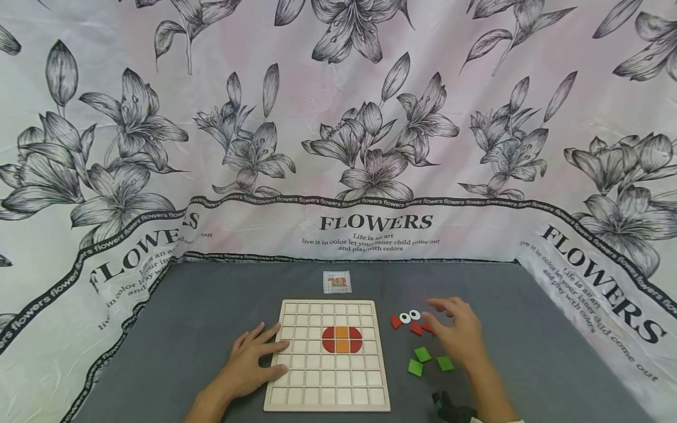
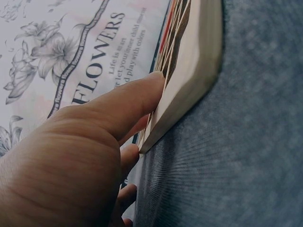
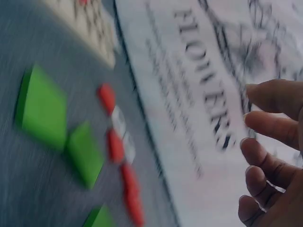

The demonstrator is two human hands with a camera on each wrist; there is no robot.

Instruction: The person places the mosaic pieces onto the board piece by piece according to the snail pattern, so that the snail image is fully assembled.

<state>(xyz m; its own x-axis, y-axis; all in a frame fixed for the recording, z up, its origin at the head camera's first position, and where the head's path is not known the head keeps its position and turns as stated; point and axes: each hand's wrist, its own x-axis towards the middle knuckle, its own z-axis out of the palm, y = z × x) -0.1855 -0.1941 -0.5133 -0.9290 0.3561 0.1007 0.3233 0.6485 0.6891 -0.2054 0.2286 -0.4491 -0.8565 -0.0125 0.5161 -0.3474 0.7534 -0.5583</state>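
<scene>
A pale wooden grid board (image 1: 301, 379) lies on the table, with two orange square tiles (image 1: 342, 339) flanked by rounded red tiles (image 1: 355, 339) in its cells. My left hand (image 1: 245, 363) rests on the board's left edge, fingers spread; in the left wrist view the thumb (image 2: 137, 101) touches the rim. To the right of the board, my right hand (image 1: 459, 333) hovers beside small red pieces (image 1: 395, 321) and two white rings with dark centres (image 1: 415, 315). Its fingers are apart and loosely bent, with nothing between them in the right wrist view. It partly covers one red piece in the head view.
Several green square tiles (image 1: 422, 354) lie nearer me, right of the board. Behind the board is a small card (image 1: 337, 282) with a coloured grid picture. A black object (image 1: 452, 409) sits by my right forearm. Flower-printed cloth (image 1: 370, 229) bounds the grey table.
</scene>
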